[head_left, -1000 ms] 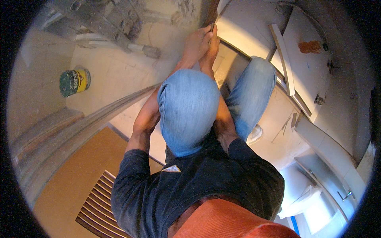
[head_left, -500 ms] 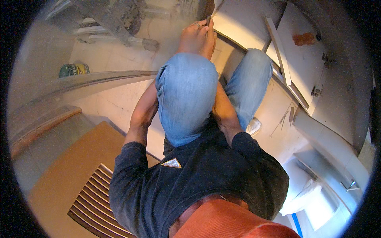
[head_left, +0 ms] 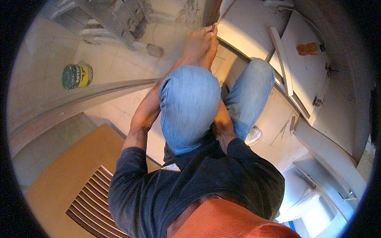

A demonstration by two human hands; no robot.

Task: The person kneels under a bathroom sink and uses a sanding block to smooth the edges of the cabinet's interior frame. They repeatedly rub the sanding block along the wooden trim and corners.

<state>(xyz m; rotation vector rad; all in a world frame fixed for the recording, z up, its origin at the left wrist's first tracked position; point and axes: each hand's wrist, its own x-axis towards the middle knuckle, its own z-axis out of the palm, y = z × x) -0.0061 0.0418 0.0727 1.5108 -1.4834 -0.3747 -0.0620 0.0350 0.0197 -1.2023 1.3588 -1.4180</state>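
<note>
Beyond my raised denim knee, both hands are together at the foot of a dark upright post [head_left: 212,12]. My left hand [head_left: 196,44] is closed, its fingertips brought up against the other hand's. My right hand [head_left: 209,49] is closed just beside it, partly hidden by the knee. A small, slim, dark piece [head_left: 214,27] sticks out at the fingertips; its kind is too small to make out, and which hand grips it is unclear. A pale board with a dark edge [head_left: 242,29] lies just right of the hands.
A long white strip [head_left: 281,61] lies across pale panels, near an orange object [head_left: 307,48] and metal hinges [head_left: 317,101]. Left, a clear partition has a green-and-yellow can [head_left: 77,76] behind it. A brown louvred panel [head_left: 89,202] is lower left, a white toilet [head_left: 297,198] lower right.
The whole view has shifted slightly, so the surroundings sit lower in it. My hands stay together at the post, with the fingers a little more drawn together around the small piece.
</note>
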